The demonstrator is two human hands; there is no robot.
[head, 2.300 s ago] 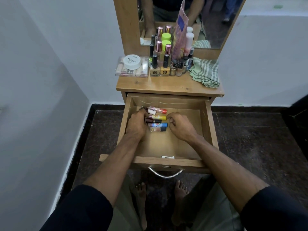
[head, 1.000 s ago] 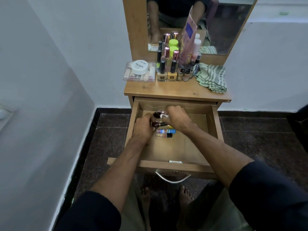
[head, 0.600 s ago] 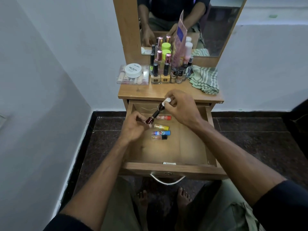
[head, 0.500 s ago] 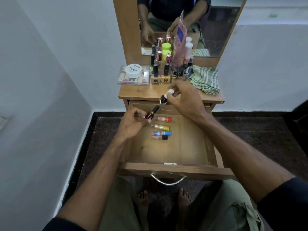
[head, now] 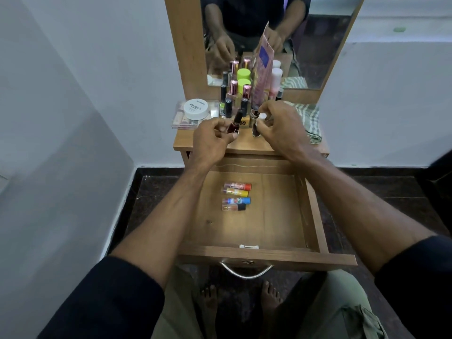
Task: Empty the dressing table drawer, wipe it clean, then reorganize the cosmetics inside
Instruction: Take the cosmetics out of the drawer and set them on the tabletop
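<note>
The wooden drawer (head: 315, 216) stands pulled out, with several small lip balm tubes (head: 236, 196) lying in a row near its back left. Over the dressing table top (head: 247, 144), my left hand (head: 210, 140) pinches a dark red nail polish bottle (head: 233, 124) with a black cap. My right hand (head: 281, 129) grips a dark bottle with a white cap (head: 259, 119), its base at the tabletop. Both bottles are upright in front of the other cosmetics.
Nail polish bottles, a pink tube (head: 263, 69) and a green-capped jar crowd the tabletop below the mirror (head: 322, 45). A clear box with a white jar (head: 195, 108) sits at the left, a striped green cloth (head: 309, 118) at the right. Walls close in on both sides.
Both hands have lifted out of the drawer, each carrying a bottle, and moved forward over the tabletop. The lip balm tubes stay in the drawer.
</note>
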